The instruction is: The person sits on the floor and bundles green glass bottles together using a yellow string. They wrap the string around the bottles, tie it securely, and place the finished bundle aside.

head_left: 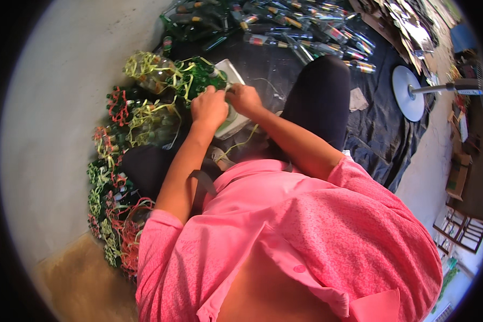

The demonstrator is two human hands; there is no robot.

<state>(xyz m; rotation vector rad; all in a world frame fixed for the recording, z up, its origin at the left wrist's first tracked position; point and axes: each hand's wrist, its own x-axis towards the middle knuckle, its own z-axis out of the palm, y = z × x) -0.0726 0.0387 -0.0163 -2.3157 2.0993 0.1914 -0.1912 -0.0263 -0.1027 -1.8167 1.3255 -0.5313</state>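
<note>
My left hand (209,104) and my right hand (243,99) are close together with fingers curled over the edge of a cluster of green bottles (201,74) laced with pale yellow-green strands, above a white tray (232,124). What exactly is between my fingers is too small to make out; a thin strand shows by my right hand. More bundles of bottles tied with yellow-green strands (147,121) and red strands (118,107) lie to my left. A loose yellow-green strand (241,145) trails below the tray.
Many loose glass bottles (284,24) lie on black sheeting (381,145) ahead. A round white fan base (405,94) with a pole stands at right, near stacked cardboard (416,29). A pale wall (59,118) bounds the left. Chairs (461,228) are at far right.
</note>
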